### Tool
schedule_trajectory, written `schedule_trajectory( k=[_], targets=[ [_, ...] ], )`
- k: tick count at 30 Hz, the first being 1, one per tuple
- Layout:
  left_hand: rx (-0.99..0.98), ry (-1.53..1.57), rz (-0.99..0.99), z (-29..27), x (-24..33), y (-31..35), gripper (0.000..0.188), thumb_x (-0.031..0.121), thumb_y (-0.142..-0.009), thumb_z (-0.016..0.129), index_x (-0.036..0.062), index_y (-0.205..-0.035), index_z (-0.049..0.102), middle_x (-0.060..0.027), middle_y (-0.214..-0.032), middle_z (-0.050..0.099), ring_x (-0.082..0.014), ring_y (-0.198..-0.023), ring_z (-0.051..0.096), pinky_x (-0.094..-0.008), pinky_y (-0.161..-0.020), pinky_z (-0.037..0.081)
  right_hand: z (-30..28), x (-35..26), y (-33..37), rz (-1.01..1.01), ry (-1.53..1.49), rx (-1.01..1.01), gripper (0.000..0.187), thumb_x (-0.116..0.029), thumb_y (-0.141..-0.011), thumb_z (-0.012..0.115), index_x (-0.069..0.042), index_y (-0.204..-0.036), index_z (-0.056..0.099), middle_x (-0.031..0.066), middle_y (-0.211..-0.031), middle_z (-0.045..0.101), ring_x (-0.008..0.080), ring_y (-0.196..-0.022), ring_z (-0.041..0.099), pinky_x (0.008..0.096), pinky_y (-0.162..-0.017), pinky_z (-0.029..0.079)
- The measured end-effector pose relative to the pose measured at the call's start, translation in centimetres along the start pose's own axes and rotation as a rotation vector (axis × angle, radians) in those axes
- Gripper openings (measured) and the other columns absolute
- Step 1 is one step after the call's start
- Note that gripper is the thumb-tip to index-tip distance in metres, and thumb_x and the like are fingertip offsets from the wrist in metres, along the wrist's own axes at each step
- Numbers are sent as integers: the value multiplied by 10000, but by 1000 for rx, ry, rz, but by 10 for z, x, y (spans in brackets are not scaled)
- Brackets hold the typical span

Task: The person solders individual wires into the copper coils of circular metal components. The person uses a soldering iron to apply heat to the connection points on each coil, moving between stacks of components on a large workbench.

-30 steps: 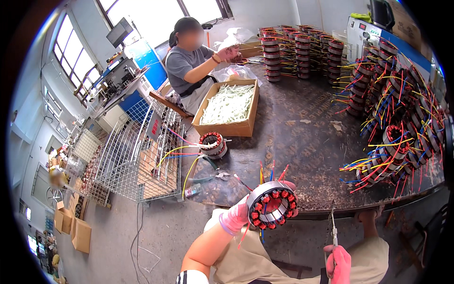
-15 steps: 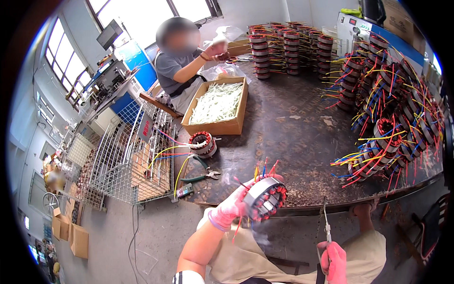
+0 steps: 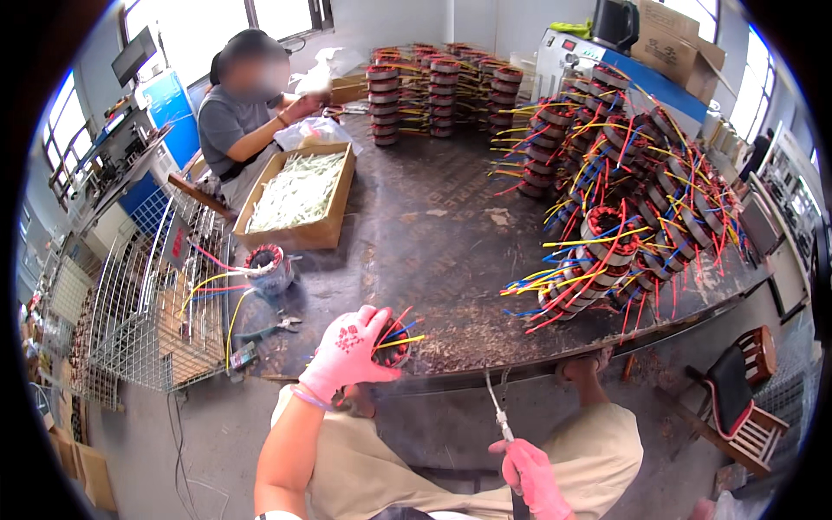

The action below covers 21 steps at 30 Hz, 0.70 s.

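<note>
My left hand (image 3: 348, 351), in a pink glove, is closed around a wound motor stator (image 3: 393, 348) at the front edge of the table. Its red, blue and yellow leads stick out to the right past my fingers; much of its ring is hidden by the glove. Lower right, my gloved right hand (image 3: 533, 475) is wrapped around a slim tool (image 3: 502, 420) with a long thin metal tip pointing up at the table edge. I cannot make out the tool's exact kind. Another stator (image 3: 269, 268) with long leads sits to the left, near wire-cutting pliers (image 3: 282, 327).
Beyond them stands a cardboard box (image 3: 325, 227) of short white tubes. Stacked stators (image 3: 440, 95) line the back, and a leaning pile (image 3: 607, 243) fills the right. A co-worker (image 3: 238, 121) sits at far left by a wire basket (image 3: 156, 321). A chair (image 3: 732, 390) stands lower right.
The view has swung right, so things sit further left. My left hand has turned the stator over, from its open face showing to its leads pointing right. The right hand still grips the tool.
</note>
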State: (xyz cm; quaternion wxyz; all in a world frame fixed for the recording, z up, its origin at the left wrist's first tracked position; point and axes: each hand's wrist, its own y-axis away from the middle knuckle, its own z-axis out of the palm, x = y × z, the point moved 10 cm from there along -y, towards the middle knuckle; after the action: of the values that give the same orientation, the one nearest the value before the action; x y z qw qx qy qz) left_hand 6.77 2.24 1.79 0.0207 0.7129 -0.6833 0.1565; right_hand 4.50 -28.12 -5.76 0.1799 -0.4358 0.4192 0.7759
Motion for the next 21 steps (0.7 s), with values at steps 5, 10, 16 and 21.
schedule_trajectory(
  k=[5,10,16,21],
  targets=[
    [2,31,20,-1,8,-3,863,428,-563,804,23,-1262,500,-149,-1138,546,-341,-1048,565,-422,-910,455,1,5,-2,19,22,-37,369,-294,-1000,467,38,-1106,588,-49,-570,448,34,-483,337,214,-437,226],
    [-7,52,11,-4,6,1,917,461,-575,814,19,-1307,482,-187,-1229,530,-370,-1096,545,-432,-942,439,-1,14,-4,-32,-28,0,341,-281,-999,474,18,-1098,608,-58,-571,420,27,-470,318,202,-428,211],
    [-43,73,-20,2,1,5,932,443,-588,815,51,-1352,453,-192,-1271,515,-375,-1132,528,-424,-975,425,6,7,0,-47,13,24,316,-273,-1004,469,-11,-1084,626,-66,-572,398,20,-474,307,197,-429,197],
    [-42,74,-17,4,-1,5,936,441,-589,814,51,-1357,448,-203,-1286,507,-381,-1138,525,-428,-976,427,9,2,3,-42,1,38,325,-286,-1007,463,-15,-1077,629,-73,-556,365,24,-461,280,206,-422,184]
  ],
)
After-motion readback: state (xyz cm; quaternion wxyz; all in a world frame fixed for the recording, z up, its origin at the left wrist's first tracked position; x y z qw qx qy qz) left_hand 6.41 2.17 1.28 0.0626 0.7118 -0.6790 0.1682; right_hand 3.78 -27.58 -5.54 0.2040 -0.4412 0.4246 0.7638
